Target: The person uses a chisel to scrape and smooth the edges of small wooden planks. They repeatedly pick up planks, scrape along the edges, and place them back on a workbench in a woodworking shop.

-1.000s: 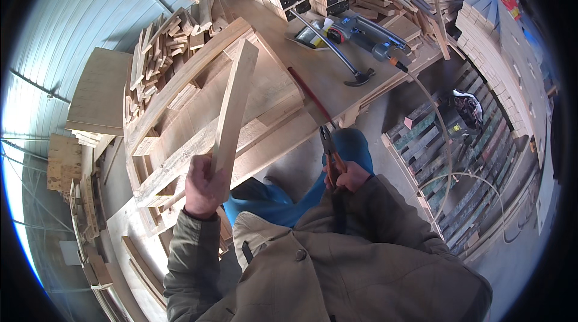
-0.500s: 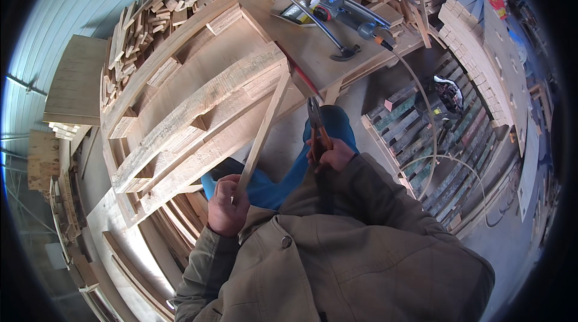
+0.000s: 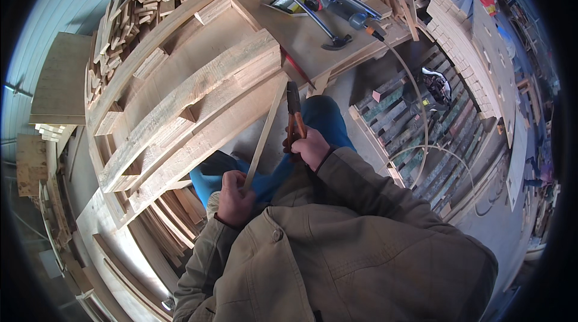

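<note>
My left hand (image 3: 235, 198) is closed around the near end of a thin wooden strip (image 3: 265, 133), which slants up and away from me. My right hand (image 3: 312, 147) grips a pair of pliers (image 3: 294, 100) by their orange handles. The dark jaws point away from me and lie close beside the strip's far end. I cannot tell whether they touch it. To the left of both hands rests a large wooden frame (image 3: 180, 93) of planks and blocks, its near corner close to the strip's far end.
A claw hammer (image 3: 313, 18), a grey power tool (image 3: 360, 21) and a red bar (image 3: 295, 68) lie on the wooden table (image 3: 265, 6). Wood offcuts (image 3: 135, 15) are heaped behind the frame. A hose (image 3: 414, 84) hangs over slats (image 3: 415, 123) at the right.
The pliers have moved left toward the strip's far end. My left hand has turned the strip, which now shows a narrower face. The whole view has shifted slightly.
</note>
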The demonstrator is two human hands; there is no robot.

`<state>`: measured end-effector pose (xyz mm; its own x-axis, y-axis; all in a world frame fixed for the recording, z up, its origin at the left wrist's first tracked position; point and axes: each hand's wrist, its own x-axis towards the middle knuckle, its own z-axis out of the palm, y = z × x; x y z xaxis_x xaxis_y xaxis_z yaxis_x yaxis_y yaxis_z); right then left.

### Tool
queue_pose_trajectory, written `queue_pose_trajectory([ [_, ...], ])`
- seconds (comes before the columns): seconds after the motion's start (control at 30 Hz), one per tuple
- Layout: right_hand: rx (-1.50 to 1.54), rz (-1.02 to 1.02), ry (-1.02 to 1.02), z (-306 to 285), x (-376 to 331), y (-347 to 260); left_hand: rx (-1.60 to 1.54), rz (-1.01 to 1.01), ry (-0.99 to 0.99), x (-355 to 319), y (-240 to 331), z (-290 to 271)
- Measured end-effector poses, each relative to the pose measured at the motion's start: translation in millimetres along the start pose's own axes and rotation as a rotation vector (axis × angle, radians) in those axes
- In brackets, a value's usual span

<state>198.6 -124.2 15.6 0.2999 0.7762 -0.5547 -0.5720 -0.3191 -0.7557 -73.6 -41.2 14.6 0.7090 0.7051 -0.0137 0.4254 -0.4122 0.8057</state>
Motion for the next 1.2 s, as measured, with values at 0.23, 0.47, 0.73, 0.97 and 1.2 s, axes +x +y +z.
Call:
queue_pose_trajectory([
  [0.23,0.06,-0.007,0.032,15.6,0.9,4.6,-0.124,-0.11,-0.055,1.7,2.6,4.3],
  [0.47,0.105,-0.044,0.055,32.0,-0.1,10.1,0.027,0.052,-0.128,9.3,3.8,6.0],
  [0.73,0.122,-0.143,0.069,38.5,6.7,16.1,0.055,0.076,-0.132,8.8,5.2,5.1],
  [0.97,0.017,-0.209,0.095,45.5,17.5,20.7,0.064,0.1,-0.136,9.3,7.9,5.4],
  [1.2,-0.04,-0.234,0.102,50.4,13.1,12.2,0.041,0.038,-0.192,10.8,15.2,0.3],
])
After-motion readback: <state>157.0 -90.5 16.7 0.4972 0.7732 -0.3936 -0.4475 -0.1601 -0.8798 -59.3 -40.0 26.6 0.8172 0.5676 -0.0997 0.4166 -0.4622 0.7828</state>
